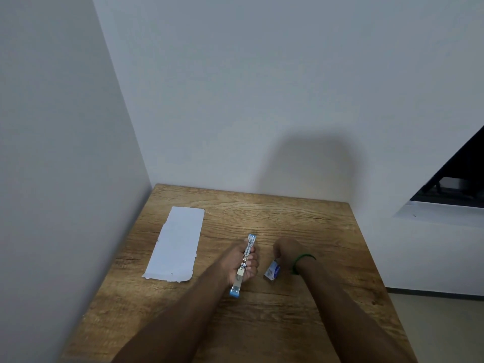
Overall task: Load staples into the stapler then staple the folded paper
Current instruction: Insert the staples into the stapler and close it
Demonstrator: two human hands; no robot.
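Note:
A blue and silver stapler [244, 265] lies opened out flat along my left hand [241, 263], which grips its middle with the metal channel facing up. My right hand [286, 251] hovers just right of it, fingers curled near a small blue and white staple box [273, 271] that sits on the table under the hand. Whether the fingers pinch staples is too small to tell. The folded white paper [176, 244] lies flat at the left of the wooden table [301, 221], apart from both hands.
White walls meet at the table's far left corner and close it off at the back and left. The table's right edge drops to a pale floor [445, 326]. A dark window opening [461, 179] sits at the right. A green band circles my right wrist [301, 260].

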